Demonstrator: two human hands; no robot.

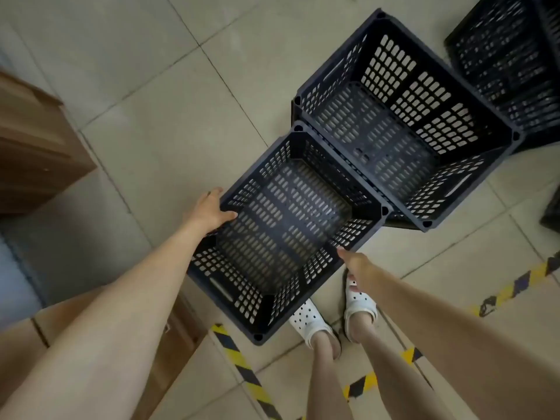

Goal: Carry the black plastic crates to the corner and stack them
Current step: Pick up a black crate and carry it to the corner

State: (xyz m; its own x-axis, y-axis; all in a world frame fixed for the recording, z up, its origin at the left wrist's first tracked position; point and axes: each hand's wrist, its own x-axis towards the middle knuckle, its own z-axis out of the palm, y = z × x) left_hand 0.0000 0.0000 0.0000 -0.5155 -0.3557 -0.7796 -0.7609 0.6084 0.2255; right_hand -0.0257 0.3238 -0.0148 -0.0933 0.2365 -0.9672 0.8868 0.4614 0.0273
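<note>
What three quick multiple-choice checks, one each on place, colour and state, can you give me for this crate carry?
1. Where is the left hand?
A. on the near crate's left rim
B. on the wooden cabinet
C. on the floor

2. What colours is the floor tape?
A. red and white
B. yellow and black
C. plain blue

3. What is inside the near crate?
A. boxes
B. bottles
C. nothing

Answers: 1 A, fingers curl over that rim; 2 B, its stripes alternate; 3 C, the slotted bottom shows bare.

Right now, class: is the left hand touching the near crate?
Touching. The head view shows the left hand gripping the near crate's rim, thumb hooked inside.
</note>
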